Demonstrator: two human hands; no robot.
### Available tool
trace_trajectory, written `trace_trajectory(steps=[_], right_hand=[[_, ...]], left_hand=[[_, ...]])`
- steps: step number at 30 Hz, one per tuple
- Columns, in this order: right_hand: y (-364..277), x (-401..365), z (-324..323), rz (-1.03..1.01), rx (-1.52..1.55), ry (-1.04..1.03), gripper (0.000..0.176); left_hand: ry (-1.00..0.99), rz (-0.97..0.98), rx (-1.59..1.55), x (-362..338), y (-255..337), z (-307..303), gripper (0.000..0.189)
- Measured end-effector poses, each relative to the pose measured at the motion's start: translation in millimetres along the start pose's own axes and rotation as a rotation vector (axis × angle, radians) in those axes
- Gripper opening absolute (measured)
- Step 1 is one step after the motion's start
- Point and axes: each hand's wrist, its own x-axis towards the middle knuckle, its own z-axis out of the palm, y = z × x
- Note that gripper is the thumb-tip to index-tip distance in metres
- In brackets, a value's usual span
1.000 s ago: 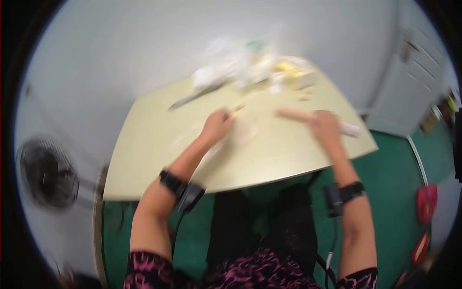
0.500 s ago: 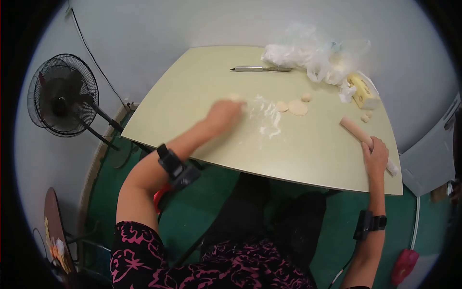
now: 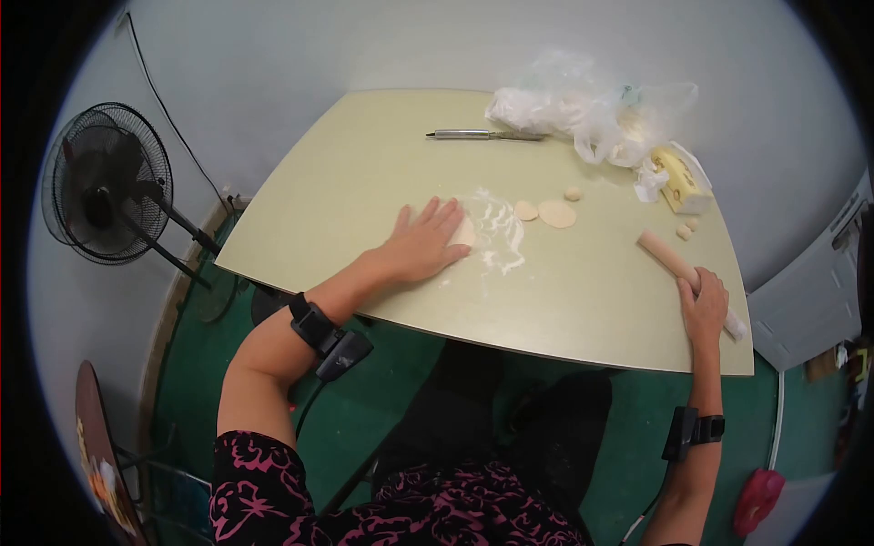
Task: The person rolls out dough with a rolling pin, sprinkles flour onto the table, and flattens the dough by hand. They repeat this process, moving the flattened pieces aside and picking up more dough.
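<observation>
My left hand [image 3: 421,246] lies flat on the table with its fingers spread. A pale round of dough [image 3: 462,231] shows at its right edge, partly covered by the fingers and thumb. My right hand [image 3: 706,305] is wrapped around a wooden rolling pin [image 3: 667,254] near the table's right edge. Between the hands lie a flat dough wrapper [image 3: 557,214], a smaller dough disc [image 3: 526,210] and a dough ball [image 3: 573,194]. White flour [image 3: 499,238] is smeared beside the left hand.
Two small dough pieces [image 3: 685,233] lie above the rolling pin. A yellow tissue pack [image 3: 683,182], plastic bags [image 3: 596,114] and a metal-handled tool [image 3: 464,135] sit along the table's [image 3: 346,155] far side. A standing fan [image 3: 105,187] is at left.
My left hand was blurred and curled, slightly farther up the table. Now its fingers are spread flat over the round of dough. My right hand stays on the rolling pin.
</observation>
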Motion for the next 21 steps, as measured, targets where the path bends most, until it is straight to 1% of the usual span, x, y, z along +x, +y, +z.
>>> trace_trajectory(steps=[3, 4, 7, 9, 10, 11, 13, 16, 19, 21], right_hand=[[6, -1, 4, -0.024, 0.003, 0.026, 0.031], [7, -1, 7, -0.036, 0.007, 0.04, 0.031], [4, 0, 5, 0.007, 0.012, 0.009, 0.031], [5, 1, 6, 0.005, 0.007, 0.008, 0.031], [5, 0, 6, 0.005, 0.005, 0.006, 0.031], [4, 0, 5, 0.003, 0.01, 0.007, 0.031], [2, 0, 3, -0.002, 0.016, 0.012, 0.031], [5, 0, 6, -0.012, 0.003, 0.012, 0.03], [4, 0, 4, -0.017, 0.012, 0.021, 0.03], [6, -1, 6, -0.018, 0.014, 0.025, 0.03]], left_hand=[[0.017, -0.141, 0.027, -9, -14, -4, 0.08], [0.028, -0.184, -0.001, -11, -25, -2, 0.089], [0.065, -0.272, 0.074, -22, -45, 0, 0.087], [0.078, -0.124, 0.119, -17, -82, 10, 0.072], [0.081, -0.049, 0.14, -16, -90, 7, 0.065], [0.171, -0.188, 0.023, -14, -93, 6, 0.057], [0.357, -0.464, -0.212, -8, -76, -3, 0.042], [0.448, -0.445, -0.118, -4, -57, 2, 0.029], [0.409, -0.356, -0.383, 12, -67, -2, 0.02], [0.528, -0.303, -0.596, 20, -69, -11, 0.018]])
